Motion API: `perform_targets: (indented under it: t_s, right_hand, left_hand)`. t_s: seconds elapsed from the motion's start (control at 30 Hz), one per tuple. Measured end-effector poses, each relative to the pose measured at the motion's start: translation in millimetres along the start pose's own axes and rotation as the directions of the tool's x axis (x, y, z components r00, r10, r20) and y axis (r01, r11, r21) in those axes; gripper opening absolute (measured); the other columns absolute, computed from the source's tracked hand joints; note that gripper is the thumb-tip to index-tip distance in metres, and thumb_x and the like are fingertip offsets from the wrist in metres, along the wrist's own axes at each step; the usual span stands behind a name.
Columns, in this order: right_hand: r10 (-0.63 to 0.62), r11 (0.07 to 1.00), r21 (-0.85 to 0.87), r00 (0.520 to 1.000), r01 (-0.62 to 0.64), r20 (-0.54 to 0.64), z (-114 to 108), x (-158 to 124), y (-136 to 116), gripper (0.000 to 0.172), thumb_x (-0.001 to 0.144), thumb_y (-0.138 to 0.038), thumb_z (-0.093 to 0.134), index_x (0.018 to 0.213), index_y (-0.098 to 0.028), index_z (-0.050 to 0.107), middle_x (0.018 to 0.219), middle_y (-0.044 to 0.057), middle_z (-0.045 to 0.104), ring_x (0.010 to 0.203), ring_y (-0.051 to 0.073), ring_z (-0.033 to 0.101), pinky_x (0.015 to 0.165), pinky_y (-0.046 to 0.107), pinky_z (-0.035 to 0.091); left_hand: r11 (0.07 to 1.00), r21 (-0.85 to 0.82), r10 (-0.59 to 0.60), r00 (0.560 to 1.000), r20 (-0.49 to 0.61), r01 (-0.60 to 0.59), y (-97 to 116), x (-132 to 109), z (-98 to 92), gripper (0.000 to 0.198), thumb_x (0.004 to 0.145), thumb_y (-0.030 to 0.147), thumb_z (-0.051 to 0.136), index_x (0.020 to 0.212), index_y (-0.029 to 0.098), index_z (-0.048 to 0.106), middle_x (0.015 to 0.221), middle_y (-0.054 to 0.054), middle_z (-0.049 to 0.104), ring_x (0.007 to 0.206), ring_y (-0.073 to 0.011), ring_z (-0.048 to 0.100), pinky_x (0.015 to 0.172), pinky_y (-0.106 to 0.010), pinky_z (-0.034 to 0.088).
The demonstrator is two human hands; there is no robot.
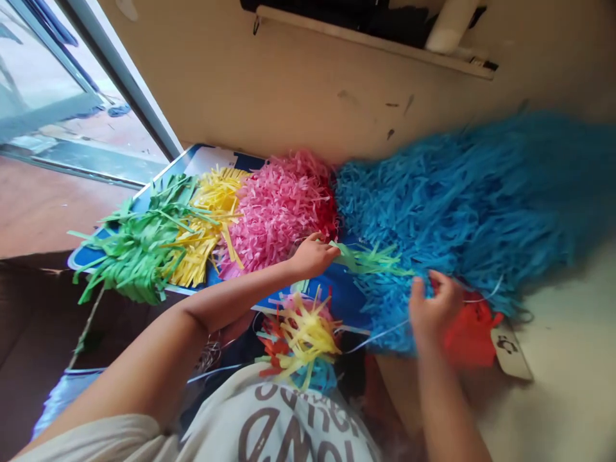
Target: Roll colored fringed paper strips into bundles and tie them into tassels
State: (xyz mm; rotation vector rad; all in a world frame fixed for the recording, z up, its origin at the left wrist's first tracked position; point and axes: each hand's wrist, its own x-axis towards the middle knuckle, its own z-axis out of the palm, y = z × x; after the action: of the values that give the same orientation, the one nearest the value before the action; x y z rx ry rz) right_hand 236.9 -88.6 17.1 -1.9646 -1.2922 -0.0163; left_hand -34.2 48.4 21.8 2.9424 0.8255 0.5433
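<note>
My left hand (312, 255) pinches one end of a light green paper fringe (368, 258), whose strips stretch to the right over the blue board. By the strips' far tips is my right hand (436, 305), slightly blurred, its thumb apart from the curled fingers; I see nothing held in it. A thin white string (378, 335) runs beside this hand. Below, against the shirt, hangs a bunch of mixed yellow, red, pink and blue fringe (310, 330). Under the right hand's side lies a red piece (471, 333).
On the blue board (337, 285) lie piles of green fringe (132, 250), yellow fringe (206, 218), pink fringe (279, 212) and a large blue fringe heap (447, 199). A wall shelf (375, 40) is above. A card tag (510, 350) sits at right, a glass door (43, 83) at left.
</note>
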Motion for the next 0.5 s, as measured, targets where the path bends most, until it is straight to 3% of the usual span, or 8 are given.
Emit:
perform_targets:
  t_s: [0.03,0.07,0.1,0.17,0.27,0.33,0.43,0.5]
  right_hand:
    - [-0.100,0.995,-0.005,0.994,0.101,0.038,9,-7,-15,0.049,0.085,-0.046,0.059,0.125,-0.016,0.060,0.128,0.020,0.062,0.123,0.032,0.056,0.107,0.051,0.042]
    - [-0.262,0.964,-0.022,0.960,0.265,0.104,20,-12,-31,0.050,0.084,-0.044,0.064,0.125,-0.016,0.061,0.132,0.020,0.061,0.126,0.033,0.054,0.109,0.052,0.038]
    - [-0.397,0.913,-0.041,0.905,0.407,0.153,32,-14,-45,0.048,0.084,-0.041,0.065,0.126,-0.018,0.062,0.135,0.019,0.059,0.127,0.033,0.053,0.111,0.053,0.035]
    - [-0.553,0.822,-0.065,0.820,0.566,0.151,54,-11,-65,0.029,0.089,-0.028,0.059,0.116,-0.022,0.067,0.126,0.013,0.067,0.122,0.029,0.058,0.112,0.054,0.031]
    - [-0.605,0.788,-0.087,0.793,0.609,0.072,68,-1,-70,0.025,0.091,-0.014,0.052,0.103,-0.024,0.071,0.107,0.007,0.075,0.114,0.024,0.064,0.113,0.052,0.026]
    - [-0.649,0.754,-0.089,0.759,0.651,0.059,68,-1,-65,0.024,0.089,-0.012,0.053,0.103,-0.023,0.069,0.109,0.006,0.075,0.116,0.023,0.063,0.113,0.049,0.025]
    - [-0.761,0.639,-0.048,0.640,0.768,0.108,69,-14,-57,0.017,0.089,-0.012,0.054,0.097,-0.021,0.066,0.114,0.007,0.074,0.116,0.021,0.064,0.112,0.045,0.028]
    - [-0.800,0.584,-0.003,0.576,0.812,0.168,75,-27,-54,0.013,0.088,-0.012,0.054,0.091,-0.020,0.064,0.116,0.009,0.073,0.116,0.021,0.064,0.110,0.044,0.031]
  left_hand:
    - [1.000,-0.006,0.002,1.000,0.006,-0.002,6,1,2.5,0.025,0.092,0.018,0.047,0.107,0.017,0.067,0.084,-0.004,0.074,0.076,-0.0174,0.068,0.103,-0.042,0.039]
    - [1.000,-0.011,0.005,1.000,0.004,-0.005,10,2,4.2,0.026,0.093,0.019,0.046,0.108,0.017,0.067,0.085,-0.004,0.074,0.077,-0.0174,0.068,0.104,-0.042,0.038]
    - [1.000,-0.011,0.011,1.000,-0.003,-0.011,14,3,5.0,0.026,0.094,0.020,0.045,0.108,0.018,0.068,0.087,-0.005,0.074,0.079,-0.0177,0.068,0.106,-0.042,0.037]
    - [1.000,0.014,-0.005,0.999,-0.033,0.005,15,5,4.3,0.027,0.095,0.020,0.044,0.108,0.019,0.068,0.094,-0.007,0.074,0.089,-0.0195,0.067,0.108,-0.044,0.034]
    - [0.985,0.082,-0.146,0.984,-0.104,0.154,-3,-1,-4.2,0.028,0.095,0.018,0.044,0.108,0.022,0.068,0.107,-0.009,0.073,0.109,-0.0239,0.061,0.110,-0.052,0.031]
    - [0.950,0.113,-0.272,0.951,-0.148,0.289,-23,-17,-15.4,0.029,0.093,0.016,0.046,0.109,0.025,0.069,0.114,-0.008,0.072,0.119,-0.0261,0.057,0.111,-0.055,0.028]
    - [0.891,0.155,-0.408,0.903,-0.132,0.426,-44,-56,-40.1,0.035,0.087,0.011,0.052,0.112,0.029,0.068,0.120,-0.006,0.070,0.125,-0.0283,0.053,0.114,-0.059,0.023]
    - [0.850,0.187,-0.485,0.871,-0.083,0.492,-40,-81,-59.2,0.045,0.080,0.010,0.058,0.121,0.028,0.065,0.130,-0.011,0.065,0.131,-0.0333,0.048,0.113,-0.063,0.024]
